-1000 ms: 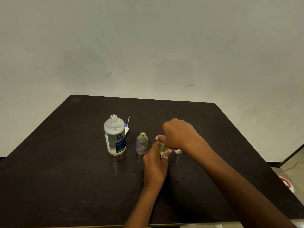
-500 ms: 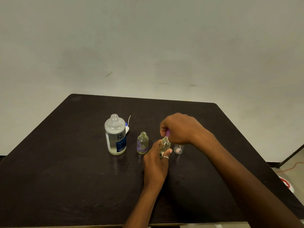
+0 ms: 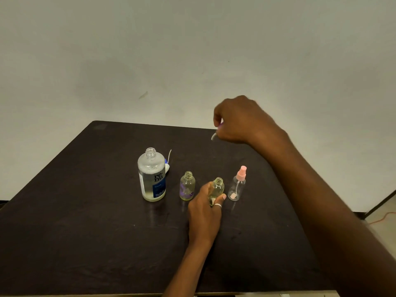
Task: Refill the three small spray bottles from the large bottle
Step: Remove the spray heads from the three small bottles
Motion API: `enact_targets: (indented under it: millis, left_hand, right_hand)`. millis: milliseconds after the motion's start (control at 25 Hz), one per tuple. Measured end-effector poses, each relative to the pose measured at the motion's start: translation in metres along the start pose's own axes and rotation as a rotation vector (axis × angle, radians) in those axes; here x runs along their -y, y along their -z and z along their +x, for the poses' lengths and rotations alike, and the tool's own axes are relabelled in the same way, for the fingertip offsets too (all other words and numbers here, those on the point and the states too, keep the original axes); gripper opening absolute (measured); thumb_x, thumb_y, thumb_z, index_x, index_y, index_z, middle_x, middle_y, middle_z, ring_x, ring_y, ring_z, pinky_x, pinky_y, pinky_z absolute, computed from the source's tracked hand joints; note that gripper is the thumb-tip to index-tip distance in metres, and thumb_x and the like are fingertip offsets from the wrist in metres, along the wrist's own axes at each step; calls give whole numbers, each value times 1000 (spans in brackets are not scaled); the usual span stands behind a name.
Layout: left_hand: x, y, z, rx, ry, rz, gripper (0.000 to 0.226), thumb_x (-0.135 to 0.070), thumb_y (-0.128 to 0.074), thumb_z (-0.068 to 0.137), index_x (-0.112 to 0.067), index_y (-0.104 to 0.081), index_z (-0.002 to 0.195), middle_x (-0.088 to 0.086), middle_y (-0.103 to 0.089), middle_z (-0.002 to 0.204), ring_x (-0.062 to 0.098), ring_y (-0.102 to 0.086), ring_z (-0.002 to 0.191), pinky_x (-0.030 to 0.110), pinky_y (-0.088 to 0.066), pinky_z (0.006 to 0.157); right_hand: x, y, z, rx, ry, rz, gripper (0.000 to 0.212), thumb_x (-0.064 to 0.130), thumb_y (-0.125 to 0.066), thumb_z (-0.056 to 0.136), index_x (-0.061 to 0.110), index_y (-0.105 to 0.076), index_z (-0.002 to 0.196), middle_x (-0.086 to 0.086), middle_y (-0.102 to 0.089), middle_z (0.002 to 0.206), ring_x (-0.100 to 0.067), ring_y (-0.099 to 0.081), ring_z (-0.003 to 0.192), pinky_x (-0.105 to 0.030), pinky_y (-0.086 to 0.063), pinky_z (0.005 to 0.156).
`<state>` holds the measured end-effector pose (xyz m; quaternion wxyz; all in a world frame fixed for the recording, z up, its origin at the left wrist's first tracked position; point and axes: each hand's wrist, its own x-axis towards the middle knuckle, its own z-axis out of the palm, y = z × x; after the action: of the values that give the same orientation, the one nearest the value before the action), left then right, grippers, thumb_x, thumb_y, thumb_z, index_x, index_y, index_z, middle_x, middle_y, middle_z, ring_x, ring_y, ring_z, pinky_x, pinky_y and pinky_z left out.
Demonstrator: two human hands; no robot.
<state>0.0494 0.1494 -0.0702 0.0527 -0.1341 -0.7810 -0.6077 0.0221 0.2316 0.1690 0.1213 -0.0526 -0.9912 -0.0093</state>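
The large open bottle with a blue label stands left of centre on the dark table. To its right stands a small open bottle with a purple label. My left hand grips a second small open bottle standing on the table. Right of it is a third small clear bottle with its pink spray cap on. My right hand is raised above the far side of the table and pinches a purple spray cap whose thin tube hangs down.
A blue and white spray cap with a tube lies on the table just behind the large bottle. A plain wall stands behind the table. At the far right, floor with an orange cable shows beyond the table edge.
My right hand has lifted the spray cap out of the middle small bottle and risen up and away from it. The pink-capped bottle is now uncovered. My left hand still holds the bottle.
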Motion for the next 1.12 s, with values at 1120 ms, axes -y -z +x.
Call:
enact_targets:
  millis: [1120]
  left_hand:
    - [1, 2, 0, -5, -39, -8, 40, -24, -76, 86, -21, -64, 124, -10, -72, 110, -2, -65, 99, 2, -44, 82]
  right_hand:
    - [-2, -153, 62, 395, -205, 68, 34, 41, -67, 87, 13, -57, 71, -4, -59, 72, -21, -63, 75, -33, -54, 71]
